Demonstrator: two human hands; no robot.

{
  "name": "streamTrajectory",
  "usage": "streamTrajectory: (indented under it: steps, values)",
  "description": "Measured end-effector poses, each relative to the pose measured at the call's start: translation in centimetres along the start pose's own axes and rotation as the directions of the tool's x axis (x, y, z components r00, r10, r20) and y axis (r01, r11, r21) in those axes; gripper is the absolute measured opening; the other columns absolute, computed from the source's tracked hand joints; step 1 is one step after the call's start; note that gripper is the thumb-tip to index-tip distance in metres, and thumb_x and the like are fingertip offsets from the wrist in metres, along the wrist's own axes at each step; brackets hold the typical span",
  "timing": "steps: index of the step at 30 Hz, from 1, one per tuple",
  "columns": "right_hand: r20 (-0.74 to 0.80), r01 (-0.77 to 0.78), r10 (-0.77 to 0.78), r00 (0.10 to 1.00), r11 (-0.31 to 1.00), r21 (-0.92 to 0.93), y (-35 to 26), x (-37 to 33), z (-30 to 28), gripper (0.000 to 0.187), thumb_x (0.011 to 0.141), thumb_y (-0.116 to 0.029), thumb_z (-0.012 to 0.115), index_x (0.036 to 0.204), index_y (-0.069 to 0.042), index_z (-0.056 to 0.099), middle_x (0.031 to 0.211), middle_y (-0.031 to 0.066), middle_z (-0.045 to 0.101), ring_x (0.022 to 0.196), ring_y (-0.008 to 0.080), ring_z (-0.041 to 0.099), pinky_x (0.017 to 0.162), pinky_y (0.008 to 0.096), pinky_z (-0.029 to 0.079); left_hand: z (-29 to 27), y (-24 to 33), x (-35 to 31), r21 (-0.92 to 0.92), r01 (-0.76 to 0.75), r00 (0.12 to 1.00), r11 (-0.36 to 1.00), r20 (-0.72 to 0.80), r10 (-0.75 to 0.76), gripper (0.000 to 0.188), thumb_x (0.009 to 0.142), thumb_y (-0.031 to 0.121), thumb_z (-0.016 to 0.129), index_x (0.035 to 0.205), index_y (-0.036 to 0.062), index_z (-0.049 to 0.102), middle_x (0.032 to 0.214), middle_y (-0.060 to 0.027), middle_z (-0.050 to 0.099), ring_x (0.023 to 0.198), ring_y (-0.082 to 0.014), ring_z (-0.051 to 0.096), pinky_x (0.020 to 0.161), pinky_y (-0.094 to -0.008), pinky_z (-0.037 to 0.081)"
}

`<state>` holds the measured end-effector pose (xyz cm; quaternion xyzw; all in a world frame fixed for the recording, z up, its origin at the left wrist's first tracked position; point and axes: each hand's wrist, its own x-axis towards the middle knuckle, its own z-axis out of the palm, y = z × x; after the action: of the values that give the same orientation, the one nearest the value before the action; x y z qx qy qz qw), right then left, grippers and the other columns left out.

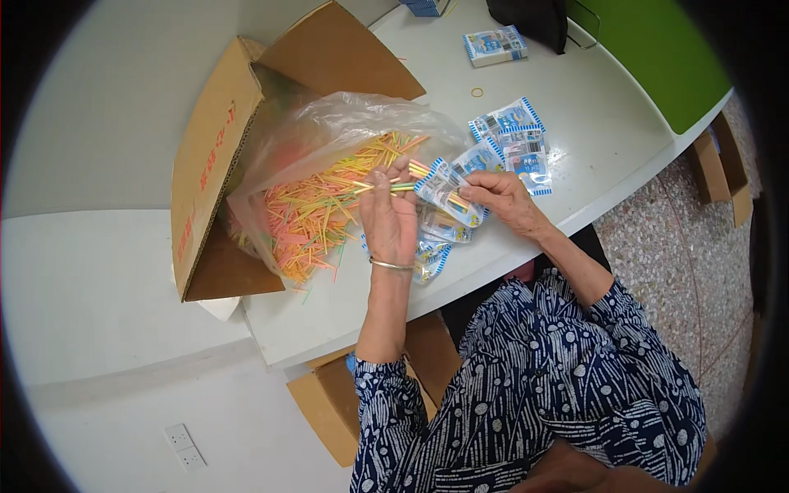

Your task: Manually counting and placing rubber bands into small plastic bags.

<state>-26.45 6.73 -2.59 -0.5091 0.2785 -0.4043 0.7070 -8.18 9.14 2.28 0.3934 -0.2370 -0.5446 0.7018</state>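
My left hand (pixel 389 218), with a bangle at its wrist, is closed on thin coloured sticks (pixel 400 188) in yellow, green and pink. Their right ends reach the mouth of a small blue-and-white clear packet (pixel 452 193). My right hand (pixel 503 200) pinches that packet at its right side. Some sticks show through its clear film. Under and around it lie more such packets (pixel 446 223). Left of my left hand, a heap of loose sticks (pixel 308 238) spills from a clear plastic bag (pixel 349 107) in a cardboard box lying on its side.
The cardboard box (pixel 215 164) stands at the left of the white table (pixel 600 140). Several flat packets (pixel 524 156) lie right of my hands. A stack of packets (pixel 495 46), a rubber band (pixel 477 93) and a black object (pixel 534 20) sit farther back. Open cartons (pixel 325 411) are below the table.
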Motion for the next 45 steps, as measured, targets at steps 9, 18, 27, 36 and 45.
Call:
streamTrajectory:
  steps: [9, 18, 27, 36, 45]
  values:
    - [0.032, 0.100, -0.096, 0.995, 0.986, -0.137, 0.9, 0.0, -0.5, 0.020, 0.087, -0.014, 0.062, 0.099, 0.001, 0.066, 0.084, 0.0025, 0.064, 0.078, 0.0061, 0.054, 0.070, 0.0210, 0.043, 2.5, 2.6, 0.1, 0.156, -0.186, 0.982, 0.970, 0.064, 0.178, 0.020, 0.096, 0.020, 0.048, 0.099, 0.0008, 0.044, 0.110, -0.0209, 0.055, 0.106, -0.0295, 0.057, 0.096, -0.0410, 0.047]
    - [0.078, 0.042, -0.038, 0.996, 0.998, -0.053, 0.7, -0.3, -0.3, 0.026, 0.088, -0.017, 0.062, 0.106, 0.001, 0.063, 0.089, 0.0022, 0.065, 0.080, 0.0059, 0.055, 0.071, 0.0210, 0.044, 2.5, 1.1, -1.4, 0.378, -0.183, 0.964, 0.908, 0.249, 0.091, 0.020, 0.098, 0.020, 0.043, 0.104, 0.0006, 0.045, 0.114, -0.0182, 0.056, 0.110, -0.0251, 0.054, 0.101, -0.0367, 0.040]
    - [0.101, 0.017, -0.016, 0.995, 1.000, -0.014, 0.3, -0.2, 0.1, 0.027, 0.088, -0.017, 0.061, 0.109, -0.001, 0.062, 0.087, 0.0003, 0.063, 0.080, 0.0039, 0.053, 0.070, 0.0199, 0.044, 1.5, 0.8, -0.9, 0.365, 0.191, 0.909, 0.911, 0.285, -0.304, 0.021, 0.095, 0.021, 0.050, 0.108, 0.0048, 0.055, 0.117, -0.0170, 0.057, 0.111, -0.0250, 0.054, 0.098, -0.0378, 0.042]
    - [0.025, 0.041, -0.043, 0.999, 0.996, 0.080, -0.6, 1.9, 1.8, 0.023, 0.089, -0.016, 0.058, 0.104, 0.001, 0.063, 0.085, -0.0016, 0.062, 0.076, 0.0023, 0.053, 0.065, 0.0182, 0.043, 0.9, 1.4, 0.7, 0.047, 0.121, 0.984, 0.992, 0.125, -0.126, 0.028, 0.095, 0.022, 0.050, 0.113, 0.0017, 0.044, 0.111, -0.0183, 0.057, 0.104, -0.0269, 0.057, 0.091, -0.0380, 0.048]
    - [0.011, 0.065, -0.066, 0.998, 0.994, 0.092, -0.9, 3.6, 1.5, 0.025, 0.089, -0.015, 0.059, 0.107, 0.002, 0.061, 0.092, 0.0004, 0.063, 0.081, 0.0032, 0.056, 0.070, 0.0182, 0.045, 1.1, 3.4, 1.3, 0.728, -0.264, 0.961, 0.633, 0.257, 0.105, 0.028, 0.093, 0.017, 0.053, 0.114, -0.0011, 0.052, 0.106, -0.0080, 0.060, 0.094, -0.0104, 0.055, 0.080, -0.0254, 0.046]
